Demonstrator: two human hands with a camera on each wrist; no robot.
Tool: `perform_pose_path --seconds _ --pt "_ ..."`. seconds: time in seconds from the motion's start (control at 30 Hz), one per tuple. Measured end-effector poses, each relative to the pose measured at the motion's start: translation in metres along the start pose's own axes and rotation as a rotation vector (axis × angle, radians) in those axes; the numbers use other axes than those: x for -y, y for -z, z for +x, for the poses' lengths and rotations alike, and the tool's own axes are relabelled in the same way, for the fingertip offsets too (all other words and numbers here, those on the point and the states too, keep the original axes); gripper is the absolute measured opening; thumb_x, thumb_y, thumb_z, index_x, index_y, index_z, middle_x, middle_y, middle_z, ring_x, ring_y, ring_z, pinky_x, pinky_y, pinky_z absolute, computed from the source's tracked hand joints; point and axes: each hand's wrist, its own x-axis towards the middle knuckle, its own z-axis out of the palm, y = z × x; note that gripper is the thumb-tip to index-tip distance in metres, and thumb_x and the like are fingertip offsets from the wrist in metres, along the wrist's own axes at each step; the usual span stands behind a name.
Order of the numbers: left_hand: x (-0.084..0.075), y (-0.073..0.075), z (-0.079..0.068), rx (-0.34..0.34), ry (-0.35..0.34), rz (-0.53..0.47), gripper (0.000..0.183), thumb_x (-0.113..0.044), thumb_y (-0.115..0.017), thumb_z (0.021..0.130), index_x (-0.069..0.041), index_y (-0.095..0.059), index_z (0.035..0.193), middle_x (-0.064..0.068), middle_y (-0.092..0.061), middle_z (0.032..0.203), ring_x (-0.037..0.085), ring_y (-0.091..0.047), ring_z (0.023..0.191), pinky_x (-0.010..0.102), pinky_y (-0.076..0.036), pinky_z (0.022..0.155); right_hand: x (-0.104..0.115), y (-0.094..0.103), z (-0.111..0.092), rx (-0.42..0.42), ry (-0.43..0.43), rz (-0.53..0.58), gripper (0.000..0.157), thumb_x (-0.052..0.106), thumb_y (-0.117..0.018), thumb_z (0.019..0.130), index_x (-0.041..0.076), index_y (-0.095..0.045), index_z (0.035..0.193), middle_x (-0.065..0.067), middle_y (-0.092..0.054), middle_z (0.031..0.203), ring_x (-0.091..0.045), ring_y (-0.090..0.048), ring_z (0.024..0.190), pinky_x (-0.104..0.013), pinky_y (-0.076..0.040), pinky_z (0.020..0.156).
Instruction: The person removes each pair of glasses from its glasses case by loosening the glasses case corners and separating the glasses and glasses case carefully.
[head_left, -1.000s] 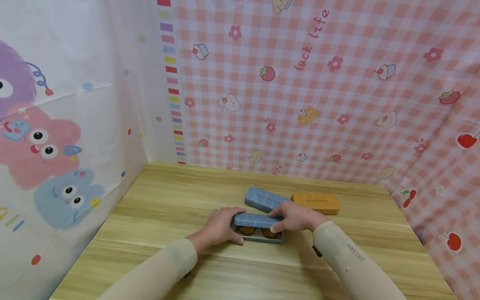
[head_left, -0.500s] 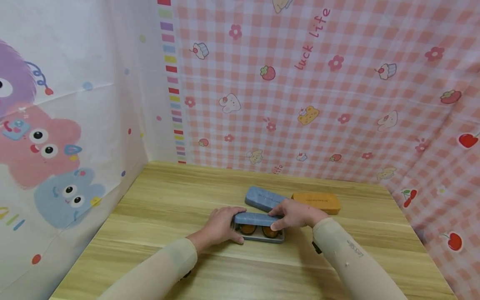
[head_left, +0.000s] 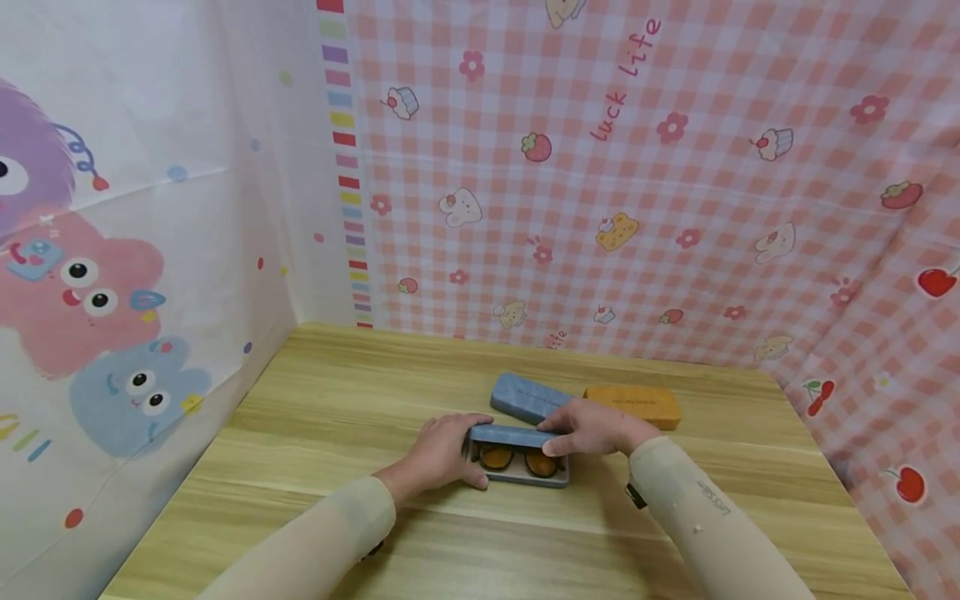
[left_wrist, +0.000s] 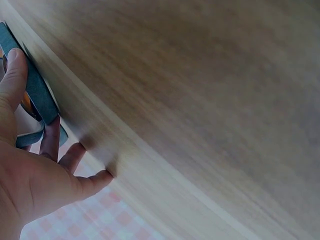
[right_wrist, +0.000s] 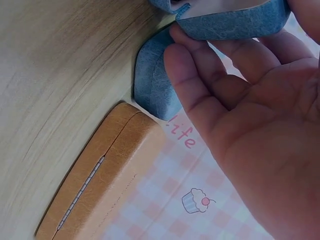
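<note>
A blue glasses case point(head_left: 525, 481) lies on the table with its lid point(head_left: 506, 435) partly raised. Inside it rest sunglasses point(head_left: 542, 463) with dark frames and orange lenses. At the case's left end, my left hand point(head_left: 441, 450) holds it, thumb at the front and fingers round the end. The left wrist view has that hand point(left_wrist: 37, 175) with two fingertips down on the table. My right hand point(head_left: 596, 429) grips the lid's right end, thumb at its front edge. In the right wrist view, fingers curl under the lid point(right_wrist: 230, 25).
Just behind stands a second blue case point(head_left: 525, 397), closed, partly hidden by my right hand. An orange case point(head_left: 633, 406), also closed, lies to its right. Patterned cloths point(head_left: 570, 183) hang along the back and sides of the wooden table point(head_left: 360, 383).
The lid has tilted further up and back under my right hand, and more of the sunglasses shows. My left hand stays in place on the case.
</note>
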Motion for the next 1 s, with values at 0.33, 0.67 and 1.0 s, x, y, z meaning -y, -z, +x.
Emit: perform_pose_path --seconds 0.33,0.67,1.0 --pt "0.001 0.001 0.0 0.0 -0.002 0.01 0.095 -0.039 -0.102 0.07 -0.019 -0.06 0.152 0.01 -0.065 0.151 0.038 -0.059 0.14 0.063 -0.038 0.118 0.006 -0.003 -0.001 -0.029 0.004 -0.117 0.049 0.038 -0.07 0.104 0.012 -0.068 0.145 -0.01 -0.069 0.145 -0.034 -0.061 0.14 -0.057 -0.049 0.116" --pt "0.0 0.0 0.0 0.006 -0.004 0.018 0.094 -0.04 -0.101 0.071 -0.02 -0.06 0.152 0.008 -0.066 0.151 0.037 -0.059 0.139 0.063 -0.039 0.117 0.005 -0.012 -0.006 -0.084 0.038 -0.148 0.043 0.032 -0.069 0.105 0.009 -0.07 0.141 -0.013 -0.071 0.142 -0.037 -0.062 0.138 -0.058 -0.051 0.114" --pt "0.0 0.0 0.0 0.0 -0.007 0.012 0.095 -0.039 -0.102 0.07 -0.02 -0.059 0.153 0.008 -0.065 0.152 0.037 -0.058 0.14 0.063 -0.038 0.119 0.005 -0.018 -0.011 -0.214 0.11 -0.212 0.034 0.028 -0.073 0.102 0.008 -0.077 0.13 -0.01 -0.079 0.126 -0.032 -0.073 0.119 -0.054 -0.06 0.1"
